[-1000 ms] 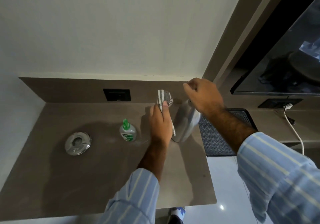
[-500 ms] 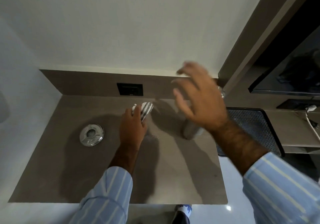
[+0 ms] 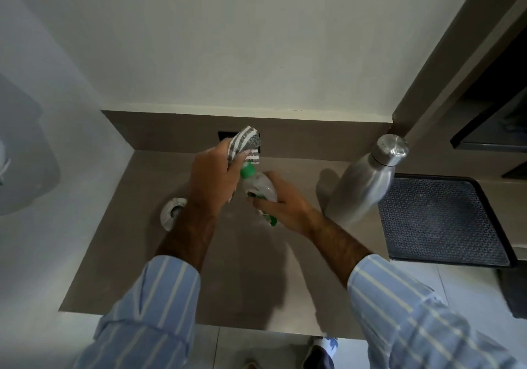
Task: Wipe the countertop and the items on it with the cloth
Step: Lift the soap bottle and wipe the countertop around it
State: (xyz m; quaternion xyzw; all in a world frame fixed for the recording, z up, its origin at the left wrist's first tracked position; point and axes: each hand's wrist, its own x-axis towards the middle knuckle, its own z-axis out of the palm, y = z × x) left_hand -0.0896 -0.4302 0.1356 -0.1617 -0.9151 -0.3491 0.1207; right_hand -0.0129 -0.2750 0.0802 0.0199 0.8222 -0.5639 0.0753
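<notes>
My left hand grips a grey-and-white striped cloth and presses it against the green cap of a small clear bottle. My right hand holds that bottle by its body, lifted and tilted above the brown countertop. A tall steel bottle stands upright on the counter to the right, apart from both hands. A round metal ashtray lies on the counter, partly hidden behind my left wrist.
A black patterned tray sits right of the steel bottle on a lower shelf. A dark wall socket is in the backsplash behind the cloth. White walls close off the counter at the left and back; tiled floor lies below its front edge.
My right hand left the steel bottle, moved left and took hold of the small green-capped bottle, lifting it off the counter. My left hand brought the cloth up to it.
</notes>
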